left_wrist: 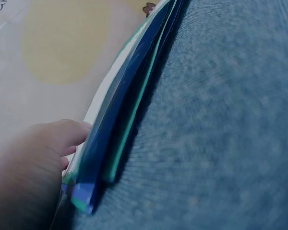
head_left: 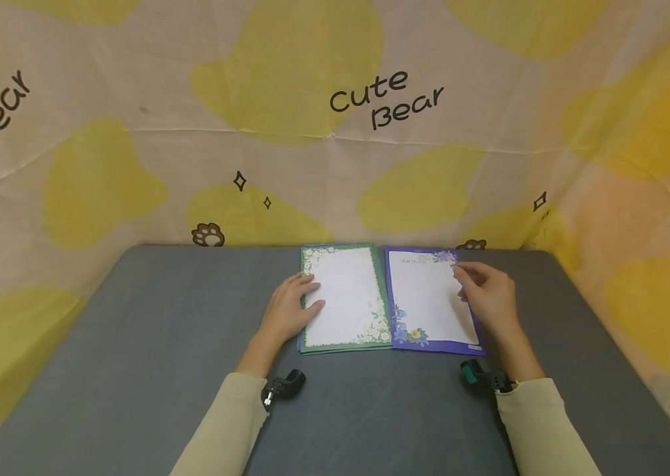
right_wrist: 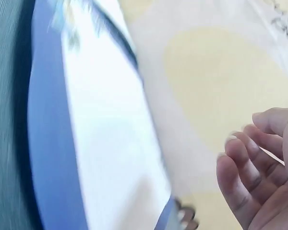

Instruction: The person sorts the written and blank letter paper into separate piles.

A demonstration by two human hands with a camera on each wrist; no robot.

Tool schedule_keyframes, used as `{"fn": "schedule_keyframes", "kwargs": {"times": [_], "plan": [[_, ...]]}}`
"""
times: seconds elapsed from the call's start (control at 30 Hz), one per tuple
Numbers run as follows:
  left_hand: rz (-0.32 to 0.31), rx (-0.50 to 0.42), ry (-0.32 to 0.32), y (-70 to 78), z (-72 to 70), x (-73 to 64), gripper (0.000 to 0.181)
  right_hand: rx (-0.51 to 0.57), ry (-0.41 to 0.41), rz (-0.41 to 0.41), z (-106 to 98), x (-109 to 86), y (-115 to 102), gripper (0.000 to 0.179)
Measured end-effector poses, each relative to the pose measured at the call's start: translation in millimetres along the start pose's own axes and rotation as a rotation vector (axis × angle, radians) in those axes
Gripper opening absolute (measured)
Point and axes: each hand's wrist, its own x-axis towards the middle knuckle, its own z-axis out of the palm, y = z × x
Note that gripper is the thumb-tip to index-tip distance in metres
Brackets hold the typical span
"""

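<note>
A stack of bordered paper sheets lies on the table, its top green-bordered sheet [head_left: 343, 297] printed with white flowers. My left hand [head_left: 289, 307] rests on that sheet's left edge, fingers spread over the paper. In the left wrist view, blue and green layers [left_wrist: 113, 115] show below the top sheet. To the right lies a purple-bordered sheet [head_left: 433, 297] with blue flowers and faint small writing near its top. My right hand [head_left: 491, 297] is at its right edge, fingers loosely bent. The right wrist view shows nothing between those fingers, apart from the purple-bordered sheet [right_wrist: 108, 120].
The dark grey table [head_left: 192, 370] extends around the papers. A cloth backdrop [head_left: 287, 79] with yellow patches and "Cute Bear" lettering hangs behind and at both sides. Each wrist wears a small black camera [head_left: 287, 383].
</note>
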Motion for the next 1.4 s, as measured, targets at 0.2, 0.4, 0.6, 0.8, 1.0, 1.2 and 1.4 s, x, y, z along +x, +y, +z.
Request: {"fn": "schedule_keyframes", "kwargs": {"times": [0.2, 0.4, 0.6, 0.8, 1.0, 1.2, 1.4], "plan": [[-0.014, -0.068, 0.023, -1.8, 0.8, -1.1, 0.044, 0.022, -0.085, -0.135, 8, -6.6, -33, 0.036], [-0.021, -0.074, 0.019, -2.5, 1.2, -0.7, 0.043, 0.06, -0.178, -0.245, 21, -9.1, -61, 0.029], [-0.03, -0.075, 0.013, -3.5, 0.6, -0.1, 0.042, 0.121, -0.24, -0.253, 44, -5.8, -71, 0.03], [-0.012, -0.07, 0.009, -3.6, 1.4, 1.4, 0.042, 0.176, -0.233, -0.272, 73, -6.9, -54, 0.027], [-0.021, -0.072, 0.01, -4.6, 0.8, 0.5, 0.042, 0.162, -0.286, -0.31, 93, -7.3, -39, 0.03], [-0.012, -0.07, 0.009, -4.8, 0.2, 0.2, 0.042, 0.074, -0.347, -0.414, 104, -6.9, -26, 0.039], [-0.004, -0.073, 0.007, -3.9, 0.3, 0.9, 0.042, 0.011, -0.41, -0.423, 108, -10.2, -19, 0.061]]}}
